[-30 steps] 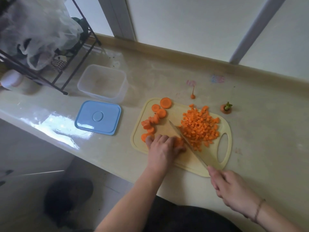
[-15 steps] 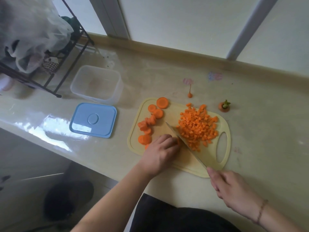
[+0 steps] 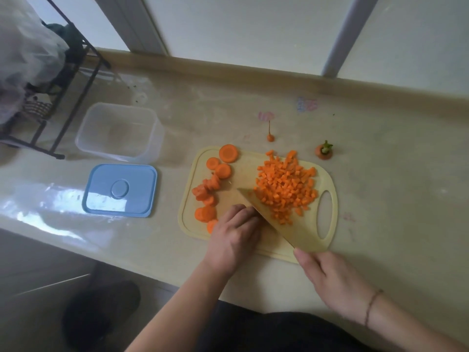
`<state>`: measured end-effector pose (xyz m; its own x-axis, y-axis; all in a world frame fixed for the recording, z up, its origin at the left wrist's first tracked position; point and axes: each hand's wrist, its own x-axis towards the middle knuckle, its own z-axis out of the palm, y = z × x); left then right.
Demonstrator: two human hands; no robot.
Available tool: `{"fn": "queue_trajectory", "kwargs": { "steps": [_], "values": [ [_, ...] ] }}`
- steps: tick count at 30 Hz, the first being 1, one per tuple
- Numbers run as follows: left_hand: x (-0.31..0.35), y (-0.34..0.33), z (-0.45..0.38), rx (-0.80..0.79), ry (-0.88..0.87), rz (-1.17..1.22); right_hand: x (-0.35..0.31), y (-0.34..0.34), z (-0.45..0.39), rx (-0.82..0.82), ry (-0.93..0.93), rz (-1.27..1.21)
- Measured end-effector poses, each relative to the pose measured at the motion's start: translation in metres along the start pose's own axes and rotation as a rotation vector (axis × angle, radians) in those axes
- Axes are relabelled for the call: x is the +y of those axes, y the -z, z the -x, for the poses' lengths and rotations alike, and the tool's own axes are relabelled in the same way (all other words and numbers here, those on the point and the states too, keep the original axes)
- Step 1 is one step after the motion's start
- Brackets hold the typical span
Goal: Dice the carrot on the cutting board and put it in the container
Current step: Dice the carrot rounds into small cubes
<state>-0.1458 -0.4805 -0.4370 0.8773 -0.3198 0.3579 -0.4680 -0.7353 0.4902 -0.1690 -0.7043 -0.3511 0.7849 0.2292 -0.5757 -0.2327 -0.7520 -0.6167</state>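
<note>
A pale yellow cutting board (image 3: 193,212) lies on the counter. A heap of diced carrot (image 3: 286,186) covers its right half, and several round carrot slices (image 3: 210,186) run down its left side. My right hand (image 3: 332,280) grips the handle of a knife (image 3: 284,222) whose blade lies tilted, its flat side up, against the near edge of the dice heap. My left hand (image 3: 234,232) rests on the board's near left with curled fingers next to the blade; what is under them is hidden. The clear plastic container (image 3: 119,132) stands empty to the left.
The container's blue lid (image 3: 119,190) lies flat in front of it. A carrot top (image 3: 324,151) and a thin carrot tail (image 3: 270,136) sit on the counter behind the board. A black wire rack (image 3: 63,97) stands at far left. The counter's front edge runs beneath my forearms.
The knife blade has tipped from edge-down to flat side up and shifted against the dice heap. My left hand has drawn back slightly toward the board's near edge.
</note>
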Motion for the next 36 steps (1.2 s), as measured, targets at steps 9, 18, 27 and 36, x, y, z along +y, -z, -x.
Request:
{"fn": "queue_trajectory", "kwargs": {
  "steps": [9, 18, 27, 36],
  "values": [
    [0.001, 0.006, 0.000, 0.009, 0.005, -0.050, 0.009, 0.009, 0.016, -0.008, -0.019, -0.045],
    [0.007, 0.006, -0.002, 0.066, 0.033, -0.001, 0.004, -0.005, 0.017, 0.021, -0.011, 0.030],
    [0.001, 0.008, 0.004, 0.032, 0.026, -0.031, 0.005, -0.002, 0.025, -0.013, -0.049, -0.061],
    [0.003, 0.005, 0.005, 0.039, 0.059, 0.014, -0.001, -0.015, 0.021, 0.017, -0.040, -0.012]
  ]
}}
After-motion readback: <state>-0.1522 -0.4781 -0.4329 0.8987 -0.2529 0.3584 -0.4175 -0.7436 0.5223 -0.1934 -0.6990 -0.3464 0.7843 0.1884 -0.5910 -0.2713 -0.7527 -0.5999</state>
